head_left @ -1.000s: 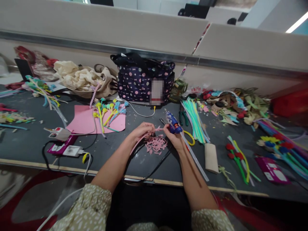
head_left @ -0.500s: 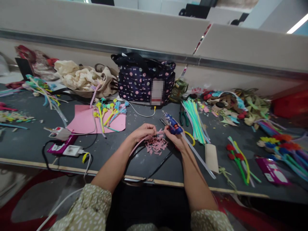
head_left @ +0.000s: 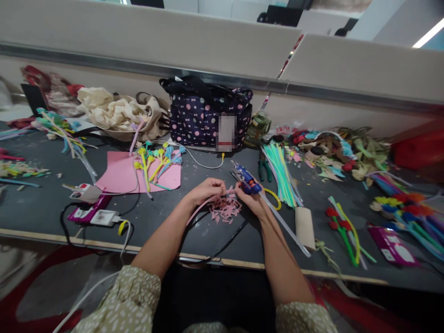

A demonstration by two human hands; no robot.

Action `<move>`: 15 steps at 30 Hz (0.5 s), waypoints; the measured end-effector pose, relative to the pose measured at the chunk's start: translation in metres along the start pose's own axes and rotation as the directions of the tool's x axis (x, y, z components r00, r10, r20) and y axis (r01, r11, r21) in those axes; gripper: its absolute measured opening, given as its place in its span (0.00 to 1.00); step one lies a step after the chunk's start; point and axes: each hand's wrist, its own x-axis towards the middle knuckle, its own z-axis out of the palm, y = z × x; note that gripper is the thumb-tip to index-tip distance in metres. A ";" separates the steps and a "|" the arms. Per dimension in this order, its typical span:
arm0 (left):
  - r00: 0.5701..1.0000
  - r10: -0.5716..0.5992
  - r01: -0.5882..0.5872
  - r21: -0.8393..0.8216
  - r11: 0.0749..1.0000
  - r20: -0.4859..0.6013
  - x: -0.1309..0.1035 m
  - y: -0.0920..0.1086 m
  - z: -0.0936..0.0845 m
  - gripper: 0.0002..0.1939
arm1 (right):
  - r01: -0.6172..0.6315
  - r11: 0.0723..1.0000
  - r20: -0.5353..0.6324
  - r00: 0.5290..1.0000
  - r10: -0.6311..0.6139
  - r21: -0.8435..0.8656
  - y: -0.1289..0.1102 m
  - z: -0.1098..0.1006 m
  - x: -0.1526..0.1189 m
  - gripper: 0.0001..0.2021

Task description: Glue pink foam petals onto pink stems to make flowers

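My left hand (head_left: pixel 207 190) is closed, its fingertips pinching a thin pink stem (head_left: pixel 200 211) that trails down along the wrist. A small pink piece (head_left: pixel 230 190) shows by those fingertips. In my right hand (head_left: pixel 252 202) is a blue hot glue gun (head_left: pixel 249 181), gripped with its nozzle pointing up and to the left. A long translucent glue stick (head_left: pixel 286 225) sticks out of the gun's rear, over my right forearm. Between and below both hands lies a heap of small pink cut pieces (head_left: pixel 225 211) on the dark table. The hands are close together but apart.
A pink sheet (head_left: pixel 116 171) bearing pipe-cleaner flowers (head_left: pixel 152 164) lies to the left, near a power strip (head_left: pixel 89 212). On the right are pliers (head_left: pixel 265 169), green pipe cleaners (head_left: pixel 280 173), a cardboard tube (head_left: pixel 305 227) and red-tipped stems (head_left: pixel 342 225). A dark patterned bag (head_left: pixel 194 115) stands behind.
The glue gun in my right hand has shifted slightly, its nozzle swinging a little left and down. My left hand keeps nearly the same place and pinch.
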 end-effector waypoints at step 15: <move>1.000 0.023 -0.022 0.053 0.998 -0.007 0.000 -0.001 -0.002 0.04 | 0.029 0.997 0.017 0.999 -0.028 -0.064 0.001 -0.001 0.001 0.09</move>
